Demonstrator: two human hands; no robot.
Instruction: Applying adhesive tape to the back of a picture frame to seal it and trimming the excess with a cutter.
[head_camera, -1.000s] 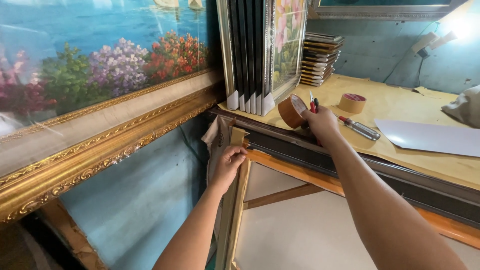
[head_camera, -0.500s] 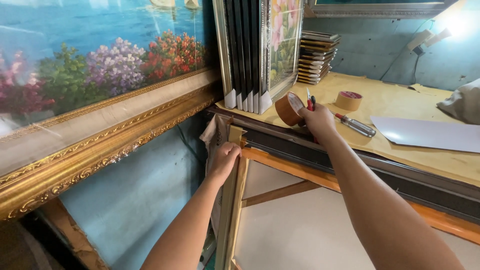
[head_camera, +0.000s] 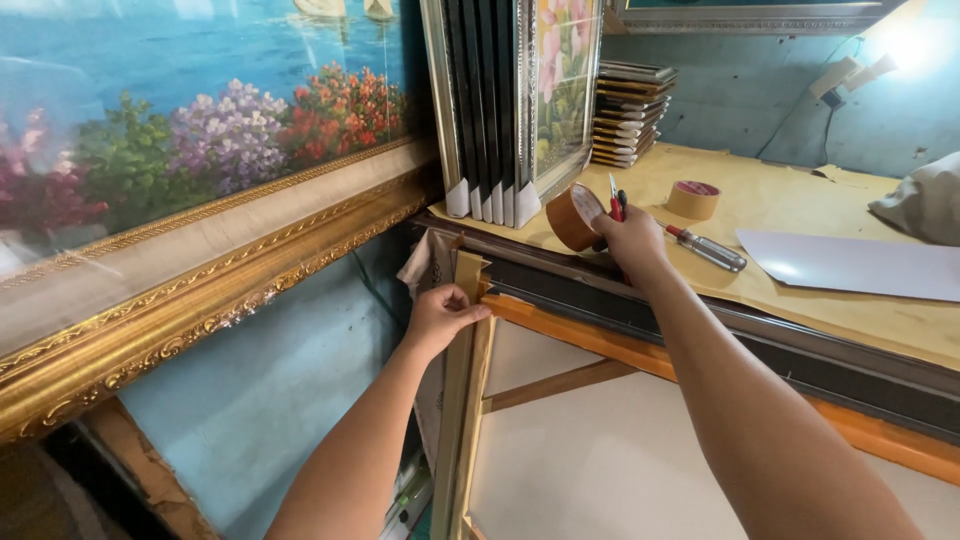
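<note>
My left hand (head_camera: 441, 315) presses its fingers on the upper corner of a canvas stretcher frame (head_camera: 560, 385), where brown tape (head_camera: 468, 272) runs up over the wooden edge. My right hand (head_camera: 630, 240) rests at the edge of the workbench (head_camera: 790, 290) and grips a roll of brown packing tape (head_camera: 575, 217) together with a small red-handled cutter (head_camera: 616, 198). The frame's pale back and its diagonal wooden brace face me, leaning under the bench.
A large gilt-framed flower painting (head_camera: 200, 200) leans at the left. Upright framed pictures (head_camera: 515, 110) and a stack of small frames (head_camera: 630, 112) stand on the bench, with another tape roll (head_camera: 693, 199), a screwdriver (head_camera: 708, 248) and a white sheet (head_camera: 850, 265).
My left hand has slid up slightly along the frame's corner, smoothing the tape. My right hand with the tape roll has stayed nearly in place on the bench edge.
</note>
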